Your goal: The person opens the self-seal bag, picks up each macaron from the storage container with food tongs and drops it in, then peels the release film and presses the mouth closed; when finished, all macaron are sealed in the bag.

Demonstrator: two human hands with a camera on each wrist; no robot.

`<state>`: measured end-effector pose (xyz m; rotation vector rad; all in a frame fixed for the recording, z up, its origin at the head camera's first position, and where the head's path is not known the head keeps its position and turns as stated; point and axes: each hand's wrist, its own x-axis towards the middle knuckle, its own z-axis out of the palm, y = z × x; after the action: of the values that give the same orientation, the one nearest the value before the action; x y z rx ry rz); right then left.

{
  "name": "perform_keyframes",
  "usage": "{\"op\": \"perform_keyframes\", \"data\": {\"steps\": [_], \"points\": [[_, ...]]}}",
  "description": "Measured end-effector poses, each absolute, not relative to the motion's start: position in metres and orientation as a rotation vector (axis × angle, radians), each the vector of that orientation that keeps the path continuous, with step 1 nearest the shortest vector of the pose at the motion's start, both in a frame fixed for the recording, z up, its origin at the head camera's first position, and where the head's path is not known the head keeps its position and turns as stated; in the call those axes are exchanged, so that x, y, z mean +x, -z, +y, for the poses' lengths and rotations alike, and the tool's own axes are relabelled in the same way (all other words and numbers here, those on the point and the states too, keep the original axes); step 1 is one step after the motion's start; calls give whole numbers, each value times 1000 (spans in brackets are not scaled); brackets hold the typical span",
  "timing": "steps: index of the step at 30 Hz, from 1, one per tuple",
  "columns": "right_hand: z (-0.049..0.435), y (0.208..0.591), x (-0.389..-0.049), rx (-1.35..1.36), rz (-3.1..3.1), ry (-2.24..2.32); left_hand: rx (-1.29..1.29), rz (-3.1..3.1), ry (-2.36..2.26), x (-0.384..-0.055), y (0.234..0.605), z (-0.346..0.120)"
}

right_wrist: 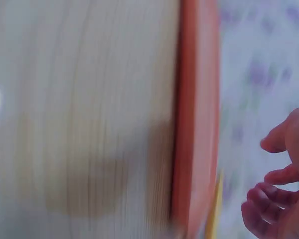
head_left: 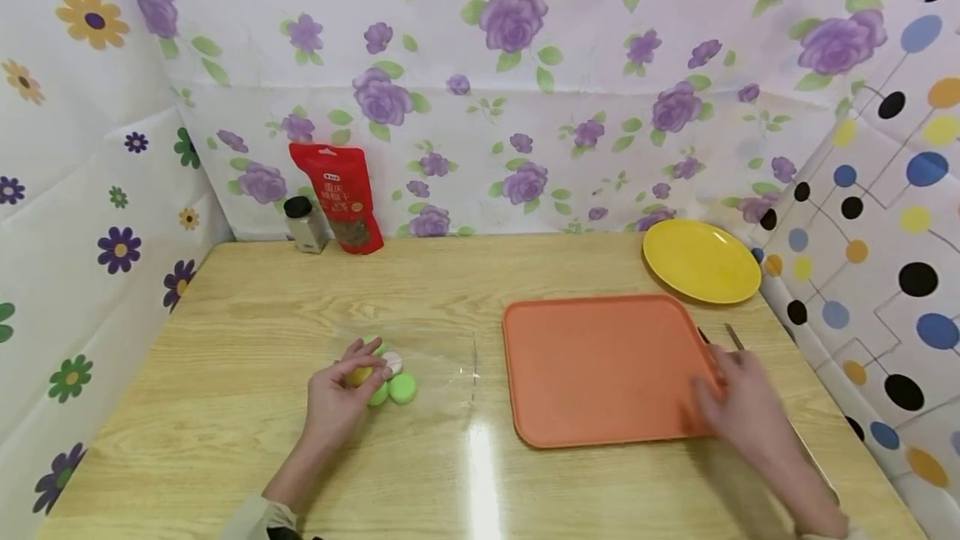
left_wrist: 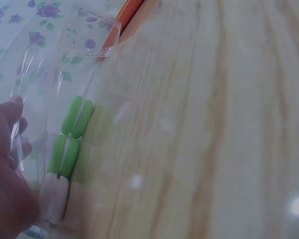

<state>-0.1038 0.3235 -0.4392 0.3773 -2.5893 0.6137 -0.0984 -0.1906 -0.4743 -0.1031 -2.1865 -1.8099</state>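
A clear plastic bag [head_left: 442, 365] with green, white and yellow macarons lies on the table left of the middle. My left hand [head_left: 337, 394] pinches the bag's film at its left side, thumb and fingers close over the macarons. Seen from the left wrist, two green macarons [left_wrist: 65, 154] and a pale one [left_wrist: 54, 199] stand on edge inside the film. My right hand [head_left: 742, 398], blurred, is over the right rim of the orange tray [head_left: 600, 373]. In the right wrist view its fingers are apart with nothing between them.
Behind the tray is a yellow plate [head_left: 701, 261] at the far right. Thin sticks [head_left: 735, 337] lie along the tray's right side, partly hidden by my hand. At the back left stand a red pouch [head_left: 341, 198] and a black-capped shaker [head_left: 305, 226].
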Motion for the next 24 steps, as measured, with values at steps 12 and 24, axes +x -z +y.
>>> {"op": "perform_keyframes", "data": {"steps": [12,24], "points": [[118,445,-57,586,-2702,-2287,100,-2103,1724,-93,477,-169],[34,455,-76,-273,-2085,-2924,266,-2041,1531,-81,477,-143]]}}
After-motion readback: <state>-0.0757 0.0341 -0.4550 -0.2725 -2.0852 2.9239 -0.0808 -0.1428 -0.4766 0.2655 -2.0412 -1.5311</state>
